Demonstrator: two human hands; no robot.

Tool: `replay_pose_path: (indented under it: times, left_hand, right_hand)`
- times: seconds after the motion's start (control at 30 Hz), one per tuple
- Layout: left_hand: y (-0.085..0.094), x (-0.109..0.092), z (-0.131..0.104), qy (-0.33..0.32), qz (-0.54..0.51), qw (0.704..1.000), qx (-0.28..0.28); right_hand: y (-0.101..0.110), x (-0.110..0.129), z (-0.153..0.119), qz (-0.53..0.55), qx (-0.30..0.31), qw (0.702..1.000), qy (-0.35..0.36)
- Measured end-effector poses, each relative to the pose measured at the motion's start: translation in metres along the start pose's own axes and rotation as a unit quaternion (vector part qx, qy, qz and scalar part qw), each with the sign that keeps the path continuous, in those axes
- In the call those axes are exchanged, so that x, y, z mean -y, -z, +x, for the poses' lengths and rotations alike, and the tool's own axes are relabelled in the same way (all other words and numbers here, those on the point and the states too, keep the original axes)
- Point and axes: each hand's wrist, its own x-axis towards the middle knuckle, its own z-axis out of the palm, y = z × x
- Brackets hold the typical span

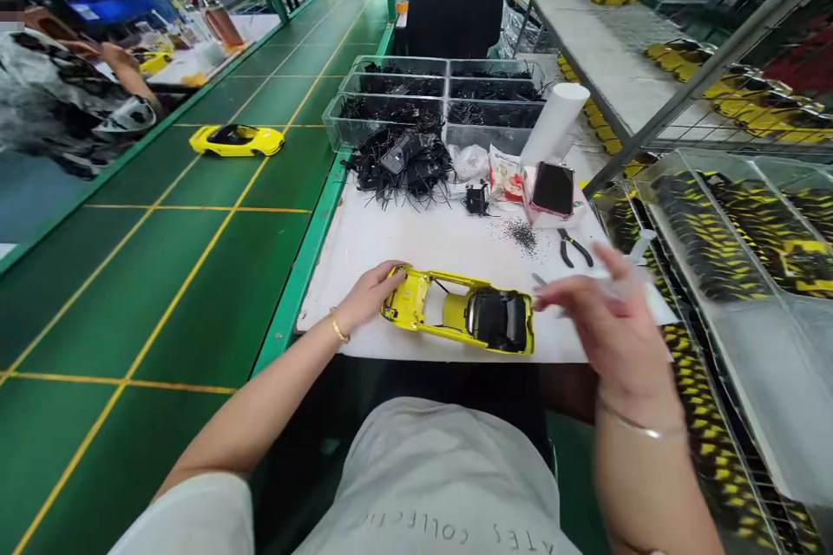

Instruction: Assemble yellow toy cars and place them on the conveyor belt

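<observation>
My left hand (377, 290) grips the left end of a yellow toy car body (449, 303) near the table's front edge. The body lies with its hollow inside facing up, and a black part (501, 319) sits in its right half. My right hand (612, 321) is raised just beyond the body's right end, smeared by motion. Whether anything is between its fingers cannot be made out; a small grey tip shows by the fingertips. Behind it lie black-handled pliers (575, 249) and a scatter of tiny black pieces (521, 234).
A heap of black wired parts (403, 160) sits before a divided clear bin (331, 126). A white roll (556, 121) and a phone (553, 188) stand at the back right. Left runs a green conveyor (214, 277) carrying a yellow car (238, 140). Co-workers sit ahead and left.
</observation>
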Motion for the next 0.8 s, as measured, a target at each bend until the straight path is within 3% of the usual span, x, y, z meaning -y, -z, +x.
replay_pose_path:
  times: [0.03, 0.1, 0.2, 0.27, 0.47, 0.8]
  left_hand:
    - [-0.006, 0.004, -0.003, -0.013, -0.049, 0.999, -0.013]
    - [-0.015, 0.008, -0.007, -0.036, -0.106, 0.993, -0.034]
    - [-0.017, 0.010, -0.012, -0.051, -0.142, 0.988, -0.023]
    - [-0.015, 0.010, -0.013, -0.041, -0.144, 0.989, -0.015]
    - [-0.015, 0.005, -0.015, -0.035, -0.086, 0.995, -0.043]
    - [-0.019, 0.010, -0.021, -0.059, -0.059, 0.994, -0.064]
  right_hand:
    - [-0.024, -0.002, 0.005, 0.061, 0.051, 0.997, -0.023]
    - [-0.064, -0.011, 0.014, 0.138, 0.097, 0.984, -0.064]
    - [-0.094, -0.028, 0.018, 0.223, 0.130, 0.961, -0.097]
    - [-0.100, -0.036, 0.015, 0.244, 0.134, 0.955, -0.105]
    - [-0.101, -0.043, 0.007, 0.195, 0.075, 0.971, -0.114]
    - [-0.105, -0.045, 0.007, 0.142, 0.081, 0.979, -0.118]
